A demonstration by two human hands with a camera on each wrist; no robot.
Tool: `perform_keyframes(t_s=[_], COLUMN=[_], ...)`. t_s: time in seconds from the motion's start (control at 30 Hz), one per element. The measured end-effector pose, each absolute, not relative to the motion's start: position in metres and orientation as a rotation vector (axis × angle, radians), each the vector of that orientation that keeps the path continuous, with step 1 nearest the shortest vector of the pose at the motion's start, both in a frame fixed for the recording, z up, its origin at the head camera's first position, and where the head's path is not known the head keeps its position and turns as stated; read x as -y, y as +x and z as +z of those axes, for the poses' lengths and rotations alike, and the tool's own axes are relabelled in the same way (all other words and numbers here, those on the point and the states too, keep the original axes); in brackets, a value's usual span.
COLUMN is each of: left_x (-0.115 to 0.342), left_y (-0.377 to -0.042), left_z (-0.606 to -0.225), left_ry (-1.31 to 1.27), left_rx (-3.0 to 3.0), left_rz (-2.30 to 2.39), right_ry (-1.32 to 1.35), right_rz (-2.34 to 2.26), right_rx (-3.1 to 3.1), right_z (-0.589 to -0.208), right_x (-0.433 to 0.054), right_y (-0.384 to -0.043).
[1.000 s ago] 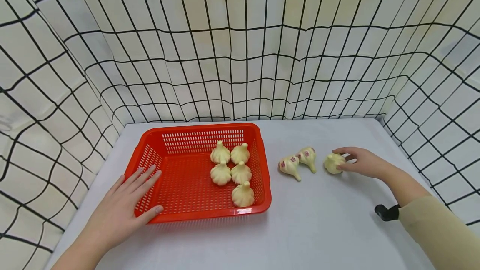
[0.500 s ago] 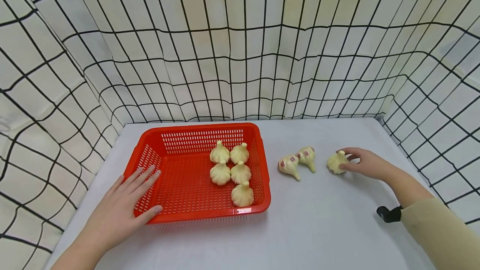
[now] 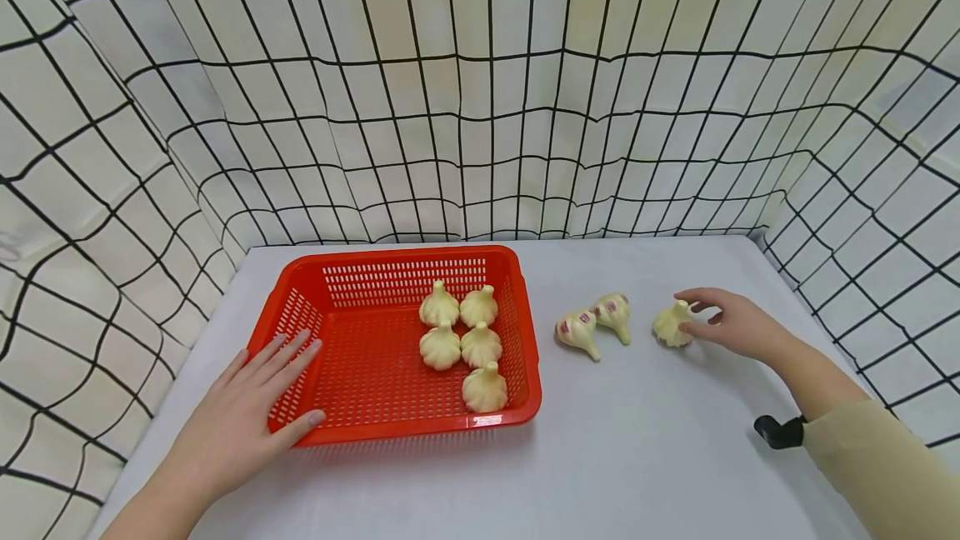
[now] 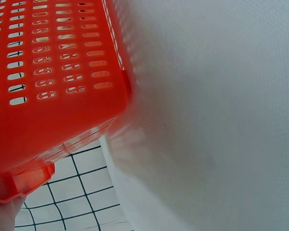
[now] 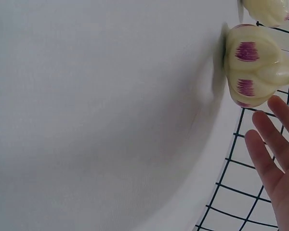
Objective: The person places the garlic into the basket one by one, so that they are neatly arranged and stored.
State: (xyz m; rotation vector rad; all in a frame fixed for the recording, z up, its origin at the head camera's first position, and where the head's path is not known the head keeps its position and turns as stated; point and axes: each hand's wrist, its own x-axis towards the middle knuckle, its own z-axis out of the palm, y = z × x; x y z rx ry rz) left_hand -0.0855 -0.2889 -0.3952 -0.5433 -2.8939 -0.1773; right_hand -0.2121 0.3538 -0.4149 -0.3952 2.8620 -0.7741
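At the right in the head view, a pale garlic bulb stands stem up on the white table. My right hand is right at it, thumb and fingers parted on either side of the stem. In the right wrist view, this garlic bulb shows purple patches, and several fingers spread beside it. My left hand lies with straight fingers over the left rim of a red plastic basket. Only a bit of that hand shows under the rim in the left wrist view.
Several garlic bulbs stand at the right side inside the basket. Two purple-marked garlic bulbs lie on the table between the basket and my right hand. A black net over white cloth encloses the back and sides.
The garlic bulb has shifted slightly right, and its stem has come upright. My right hand has since risen a little, its fingers parting from the bulb. The left hand has stayed put.
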Motion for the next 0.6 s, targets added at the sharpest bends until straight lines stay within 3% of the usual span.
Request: perform_keyframes(t_s=[0.6], left_x=[0.288], left_y=[-0.085], left_z=[-0.395], left_ry=[-0.552], left_rx=[2.876], left_rz=[-0.174], right_ry=[-0.448], right_rz=[-0.635], right_rx=[-3.018], right_z=[-0.414], right_x=[-0.34], right_y=[-0.218])
